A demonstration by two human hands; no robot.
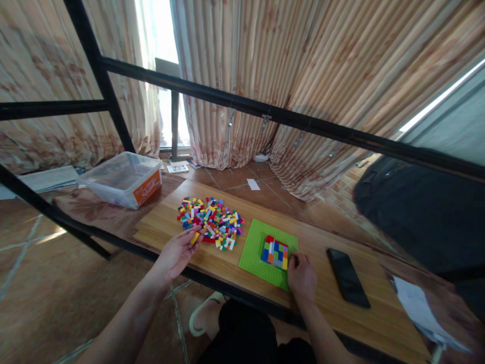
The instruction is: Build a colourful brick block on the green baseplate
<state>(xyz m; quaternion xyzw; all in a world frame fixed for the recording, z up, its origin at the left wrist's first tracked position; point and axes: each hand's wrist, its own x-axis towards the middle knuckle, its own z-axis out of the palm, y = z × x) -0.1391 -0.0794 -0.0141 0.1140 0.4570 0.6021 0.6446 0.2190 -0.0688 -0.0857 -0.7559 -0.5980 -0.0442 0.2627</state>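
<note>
Between the thumb and fingers of my left hand [181,251] is a yellow toy brick [194,237], held at the near edge of a loose pile of colourful toy bricks [217,222]. A green baseplate [252,253] lies to the right of the pile. On it stands a block of bricks [275,252] in red, blue, yellow, white and other colours, fitted side by side. My right hand [302,277] rests at the right side of this block with its fingers curled in. Whatever those fingertips may hold is hidden.
A black phone [347,277] lies on the wooden board [318,298], right of my right hand. A clear plastic tub [121,177] with an orange label stands at the left. A dark metal rail [212,92] crosses beyond the board. White paper [417,306] lies at the right.
</note>
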